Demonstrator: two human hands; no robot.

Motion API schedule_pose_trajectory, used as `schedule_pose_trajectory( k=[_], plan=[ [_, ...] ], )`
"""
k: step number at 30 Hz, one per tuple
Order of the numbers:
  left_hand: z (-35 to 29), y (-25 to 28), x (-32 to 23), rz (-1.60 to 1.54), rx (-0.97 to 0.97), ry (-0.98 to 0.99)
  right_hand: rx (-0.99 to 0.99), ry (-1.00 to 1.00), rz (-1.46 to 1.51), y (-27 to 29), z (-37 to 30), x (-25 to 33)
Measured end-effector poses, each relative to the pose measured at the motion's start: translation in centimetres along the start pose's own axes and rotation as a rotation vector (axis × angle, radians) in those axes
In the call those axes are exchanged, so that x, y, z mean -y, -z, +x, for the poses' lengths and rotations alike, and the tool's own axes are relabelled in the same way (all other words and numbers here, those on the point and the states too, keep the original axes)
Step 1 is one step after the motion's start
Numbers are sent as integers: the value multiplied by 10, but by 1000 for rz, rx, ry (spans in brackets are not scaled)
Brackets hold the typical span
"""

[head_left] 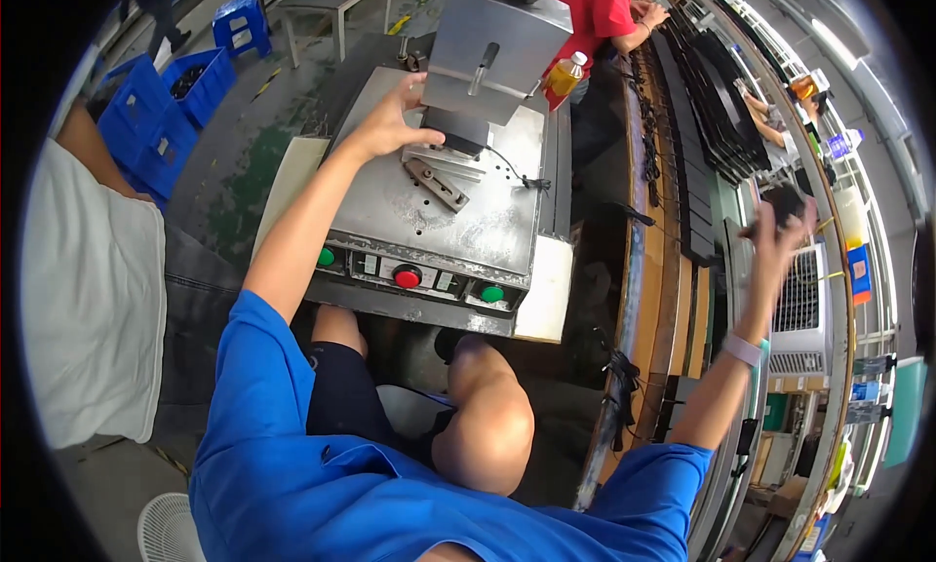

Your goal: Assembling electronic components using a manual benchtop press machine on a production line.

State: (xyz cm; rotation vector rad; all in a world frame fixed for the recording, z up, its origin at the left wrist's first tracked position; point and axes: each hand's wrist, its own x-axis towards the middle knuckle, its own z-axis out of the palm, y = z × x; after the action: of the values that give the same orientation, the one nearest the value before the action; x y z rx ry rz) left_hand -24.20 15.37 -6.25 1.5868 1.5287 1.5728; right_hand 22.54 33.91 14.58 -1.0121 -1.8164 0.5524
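The nearer left hand point(384, 125), spread open, gripping nothing, has its thumb at the black rectangular corded box point(462, 131), running rightward below the silver metal press head point(453, 50); the blurred right hand's point(777, 242) hold is unclear.

A black box point(458, 131) (corded) sits on the machine point(492, 226).

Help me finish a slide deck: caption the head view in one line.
Left hand at a black block on a metal machine with red and green buttons; right hand, blurred, out sideways.
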Motion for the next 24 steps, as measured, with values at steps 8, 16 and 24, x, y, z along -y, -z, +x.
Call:
schedule_pose_trajectory(
  k=[8,16,24],
  plan=[
    [-135,-57,-66,-1416,-339,201,475,225,212,-262,-60,-66],
    [-266,-66,-82,-1213,-692,541,707,955,-251,-333,-75,11],
    [-252,-47,-43,-211,-652,411,1121,642,-686,-214,-139,28]
  ],
)
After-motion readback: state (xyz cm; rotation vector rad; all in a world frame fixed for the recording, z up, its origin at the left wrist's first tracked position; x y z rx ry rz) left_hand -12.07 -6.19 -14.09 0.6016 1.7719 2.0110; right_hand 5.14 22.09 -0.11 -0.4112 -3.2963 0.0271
